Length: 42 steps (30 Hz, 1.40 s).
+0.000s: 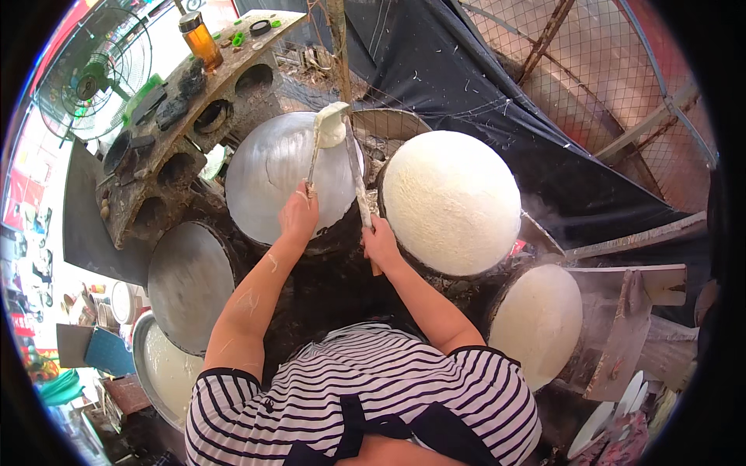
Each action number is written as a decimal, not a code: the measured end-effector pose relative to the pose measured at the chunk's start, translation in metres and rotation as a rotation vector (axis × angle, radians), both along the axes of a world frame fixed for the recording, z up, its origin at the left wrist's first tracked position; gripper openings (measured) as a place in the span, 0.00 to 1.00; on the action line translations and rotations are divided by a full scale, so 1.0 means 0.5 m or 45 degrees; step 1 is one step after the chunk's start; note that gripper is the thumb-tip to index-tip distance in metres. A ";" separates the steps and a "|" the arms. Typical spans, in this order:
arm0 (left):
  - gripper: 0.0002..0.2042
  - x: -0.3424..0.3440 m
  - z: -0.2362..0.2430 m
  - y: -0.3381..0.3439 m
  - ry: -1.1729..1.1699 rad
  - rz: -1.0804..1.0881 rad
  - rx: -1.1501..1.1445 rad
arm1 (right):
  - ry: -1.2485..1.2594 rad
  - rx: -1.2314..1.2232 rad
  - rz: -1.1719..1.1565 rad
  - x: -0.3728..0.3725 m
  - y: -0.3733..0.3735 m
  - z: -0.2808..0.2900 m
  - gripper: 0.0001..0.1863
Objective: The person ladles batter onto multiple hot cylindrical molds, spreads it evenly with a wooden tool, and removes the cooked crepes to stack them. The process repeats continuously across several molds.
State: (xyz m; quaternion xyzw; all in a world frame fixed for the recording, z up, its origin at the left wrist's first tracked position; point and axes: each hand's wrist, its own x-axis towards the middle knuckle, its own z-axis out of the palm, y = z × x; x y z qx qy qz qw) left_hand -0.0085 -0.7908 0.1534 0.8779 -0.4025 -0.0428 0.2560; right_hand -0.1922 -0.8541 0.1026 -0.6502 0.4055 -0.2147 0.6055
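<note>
My left hand (298, 211) is closed round the handle of a ladle (332, 126), whose batter-coated head is raised over the far edge of a bare round metal griddle (270, 167). My right hand (381, 237) grips a long, narrow, batter-smeared stick (356, 171), upright between that griddle and the one beside it; the stick's top end is at the ladle's head. Right of it, a round griddle is covered by a white batter layer (451, 198). A second batter-covered round (536, 326) lies at the lower right, and another bare griddle (188, 286) at the left.
A large pan of batter (163, 380) stands at the lower left. A soot-darkened ledge (163, 206) with holes carries an amber jar (203, 46). Beyond it is a fan (92, 78). Black sheeting (435, 74) and wire mesh (583, 93) hang behind. Boards (637, 326) jut at the right.
</note>
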 end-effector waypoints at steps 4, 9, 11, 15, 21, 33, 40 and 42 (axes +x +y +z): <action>0.19 0.019 -0.005 0.020 -0.058 0.020 0.021 | 0.018 -0.464 -0.053 0.044 0.006 -0.051 0.09; 0.21 0.064 -0.014 0.045 -0.153 0.060 0.019 | 0.117 -0.684 -0.167 0.058 0.014 -0.025 0.15; 0.20 0.080 -0.014 0.052 -0.178 0.073 -0.010 | 0.131 -0.747 -0.157 0.077 0.021 -0.035 0.16; 0.20 0.096 -0.018 0.052 -0.167 0.103 -0.017 | 0.231 -0.758 -0.053 0.149 0.017 -0.028 0.16; 0.19 0.113 -0.045 0.094 -0.050 0.197 -0.312 | 0.307 -0.800 -0.101 0.166 0.017 -0.021 0.14; 0.08 0.096 0.035 0.127 0.929 0.323 -0.854 | 0.222 -0.931 0.058 0.259 -0.022 -0.029 0.12; 0.07 0.073 0.082 0.175 1.115 0.449 -0.885 | 0.483 -0.764 0.003 0.234 -0.069 0.040 0.12; 0.07 0.066 0.088 0.180 1.142 0.452 -0.875 | 0.442 -0.831 0.070 0.246 -0.077 -0.009 0.12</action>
